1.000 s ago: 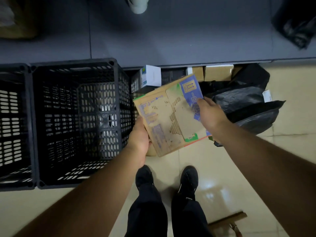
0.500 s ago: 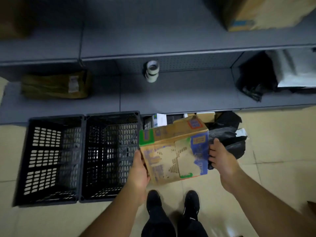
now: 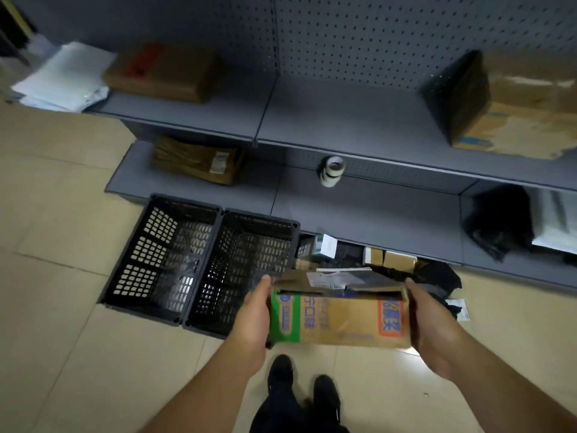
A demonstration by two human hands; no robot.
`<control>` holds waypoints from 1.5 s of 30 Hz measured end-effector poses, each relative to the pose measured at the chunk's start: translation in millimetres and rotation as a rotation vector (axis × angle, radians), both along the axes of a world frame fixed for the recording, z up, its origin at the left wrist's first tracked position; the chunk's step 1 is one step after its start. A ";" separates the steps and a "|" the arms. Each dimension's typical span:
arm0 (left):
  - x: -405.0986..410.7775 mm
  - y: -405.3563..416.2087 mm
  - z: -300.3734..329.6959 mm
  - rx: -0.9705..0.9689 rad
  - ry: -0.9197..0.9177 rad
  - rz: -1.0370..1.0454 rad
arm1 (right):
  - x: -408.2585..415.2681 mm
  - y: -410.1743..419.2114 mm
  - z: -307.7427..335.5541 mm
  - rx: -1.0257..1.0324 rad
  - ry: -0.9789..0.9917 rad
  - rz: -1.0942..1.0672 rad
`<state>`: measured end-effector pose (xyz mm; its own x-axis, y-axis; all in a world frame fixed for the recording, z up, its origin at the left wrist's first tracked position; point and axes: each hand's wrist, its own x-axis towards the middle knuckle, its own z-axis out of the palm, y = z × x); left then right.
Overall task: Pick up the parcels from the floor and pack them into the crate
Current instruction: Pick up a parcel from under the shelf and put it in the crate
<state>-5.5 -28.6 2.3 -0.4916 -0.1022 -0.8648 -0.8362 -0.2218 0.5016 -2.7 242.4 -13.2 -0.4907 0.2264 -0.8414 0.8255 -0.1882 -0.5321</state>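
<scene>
I hold a worn cardboard box [image 3: 340, 320] with green, blue and red print in front of me, above the floor. My left hand [image 3: 254, 317] presses its left end and my right hand [image 3: 429, 326] presses its right end. Two black slatted crates stand side by side on the floor to the left: the near crate [image 3: 249, 270] sits just left of the box, the far crate [image 3: 162, 254] beyond it. More parcels lie on the floor behind the box: a small white box [image 3: 326, 245], small brown boxes [image 3: 393, 260] and black bags [image 3: 437, 276].
Grey metal shelving [image 3: 359, 126] runs along the back with brown parcels [image 3: 196, 160], a tape roll [image 3: 331, 170], a large carton [image 3: 515, 104], white mailers [image 3: 65, 79] and a black bag [image 3: 499, 226]. Tiled floor [image 3: 62, 339] spreads left. My feet [image 3: 303, 389] stand below the box.
I have lifted the box higher and turned it so its long side faces me. The view has tilted up, showing more shelving; the crates look smaller and farther.
</scene>
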 end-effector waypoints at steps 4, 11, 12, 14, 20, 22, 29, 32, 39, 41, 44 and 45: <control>30.3 -18.2 18.6 -0.034 0.004 0.102 | 1.1 -19.0 22.2 -0.034 -0.016 0.147; 82.0 -57.1 41.3 -0.067 0.012 0.248 | 4.1 -64.0 36.0 -0.066 -0.028 0.297; 89.4 -63.5 44.7 -0.081 0.008 0.243 | 3.2 -74.4 39.4 -0.066 -0.023 0.329; 104.9 -79.2 46.8 -0.098 0.004 0.240 | 1.4 -99.4 47.6 -0.043 -0.012 0.395; 151.2 -140.3 45.5 -0.175 0.010 0.361 | 3.7 -202.7 75.1 -0.047 0.049 0.659; 172.0 -166.9 39.8 -0.194 0.002 0.437 | 8.7 -242.3 77.7 -0.049 0.038 0.742; 245.6 -266.5 51.5 -0.169 0.050 0.628 | 54.0 -382.7 86.0 -0.049 0.070 0.933; 274.6 -308.8 64.2 -0.171 0.054 0.685 | 78.6 -440.4 89.4 -0.029 0.071 1.020; 329.3 -387.7 77.3 -0.197 0.043 0.850 | 119.7 -547.2 96.6 -0.032 0.103 1.164; 338.5 -405.8 78.6 -0.207 0.038 0.893 | 125.4 -574.1 99.5 -0.032 0.093 1.205; 343.7 -431.6 76.2 -0.219 0.029 0.944 | 126.7 -611.0 96.5 -0.040 0.101 1.262; 343.3 -439.5 75.2 -0.217 0.026 0.967 | 125.0 -622.2 94.9 -0.041 0.112 1.282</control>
<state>337.8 -468.1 77.5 -0.1316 -0.6241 -0.7702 -0.3322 -0.7043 0.6274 122.3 -379.8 81.7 -0.4057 -0.4819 -0.7766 0.3788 0.6847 -0.6227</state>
